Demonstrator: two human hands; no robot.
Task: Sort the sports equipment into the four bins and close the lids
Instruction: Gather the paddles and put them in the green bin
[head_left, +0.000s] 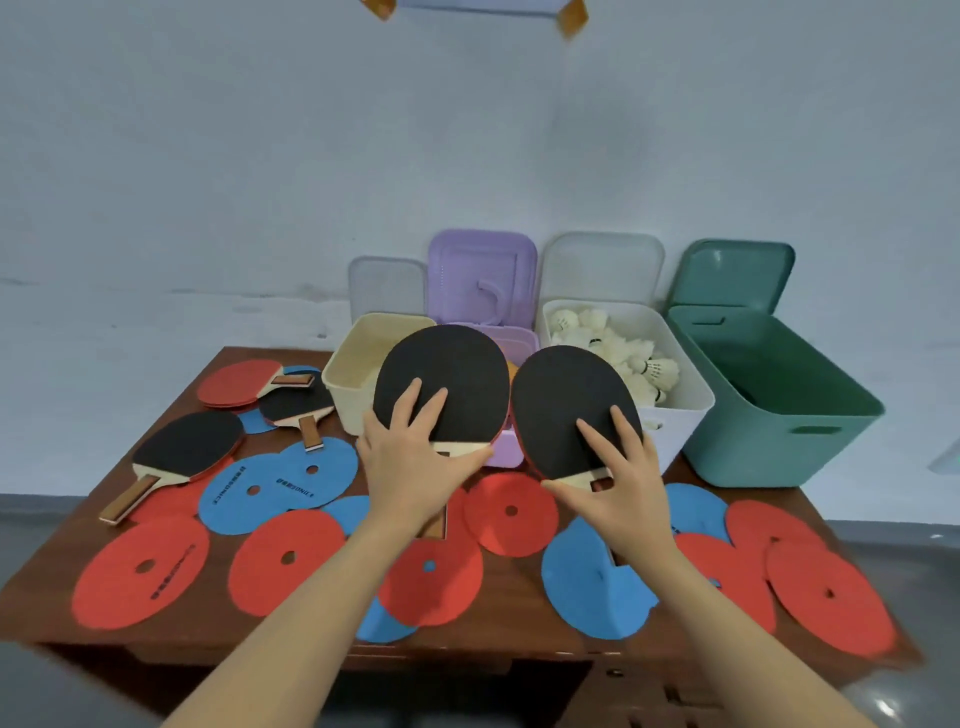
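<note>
My left hand (410, 462) holds a black-faced table tennis paddle (447, 374) by its neck, fingers spread on the rubber, raised in front of the purple bin (511, 447). A second black paddle (563, 400) is gripped the same way by my right hand (618, 478), in front of the white bin (675, 415). Four open bins stand in a row at the back: cream (345, 384), purple, white holding shuttlecocks (634, 358), and green (779, 436). Their lids lean against the wall behind them.
Three more paddles (187, 452) lie on the left of the brown wooden table (519, 577). Several flat red discs (140, 571) and blue discs (280, 480) cover the table's front and sides. The wall stands right behind the bins.
</note>
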